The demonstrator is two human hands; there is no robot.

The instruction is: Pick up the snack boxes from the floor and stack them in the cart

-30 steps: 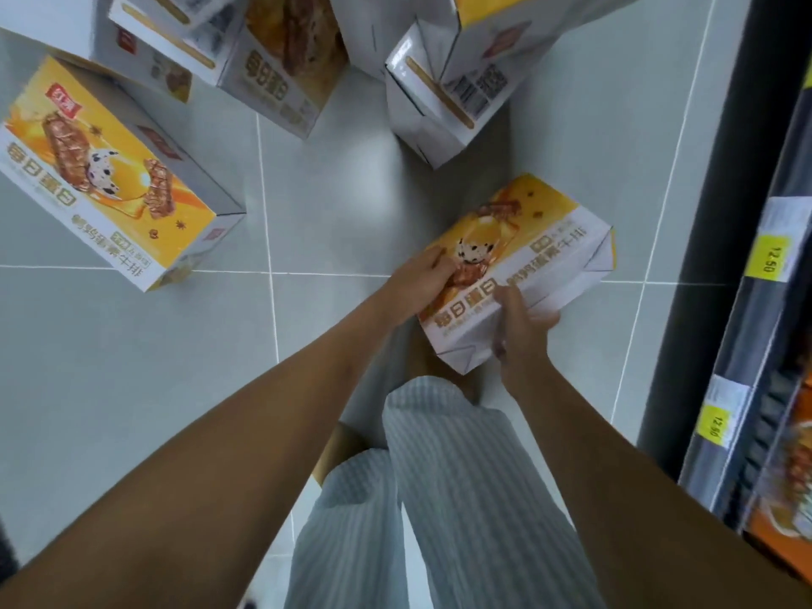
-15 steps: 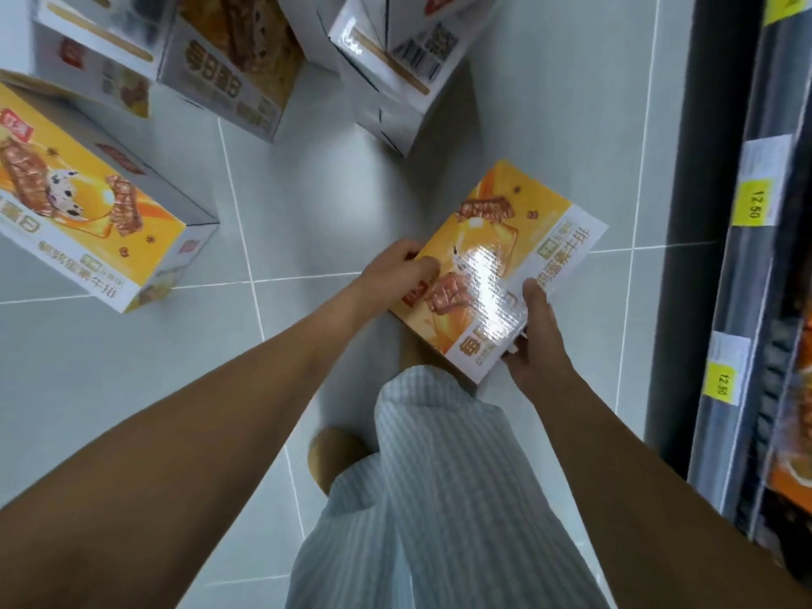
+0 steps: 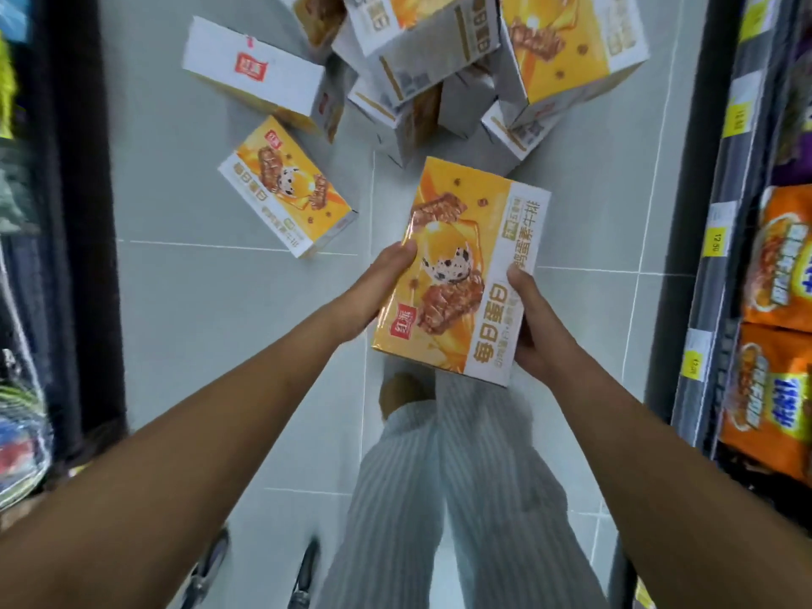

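- Head view, the step in hand: the person holds one yellow snack box (image 3: 461, 274) in the air above the tiled floor (image 3: 211, 345), printed face up. It is at about knee height, in front of the striped trousers (image 3: 461, 476).
- Doing it well: I judge this to be the carry to the cart. Both hands should stay on opposite long edges with the box level, so it goes down flat and square for stacking.
- The cart is not clearly shown. Two dark bars (image 3: 303, 578) at the bottom edge may belong to it, but I cannot tell.
- Left hand (image 3: 373, 292): it grips the box's left edge. The fingers (image 3: 406, 248) are curled round it, with the thumb on the top face and the others hidden beneath.
- Right hand (image 3: 534, 327): it clamps the right edge. Its thumb lies on the white strip and the rest wrap underneath.
- Left to do: a lone box (image 3: 285, 186) lies flat on the floor and a white-sided box (image 3: 255, 72) lies beyond it. A tumbled pile of boxes (image 3: 439, 59) leans together further on.
- A shelf of orange packets (image 3: 777, 274) runs close along the right, so the turn needs care.
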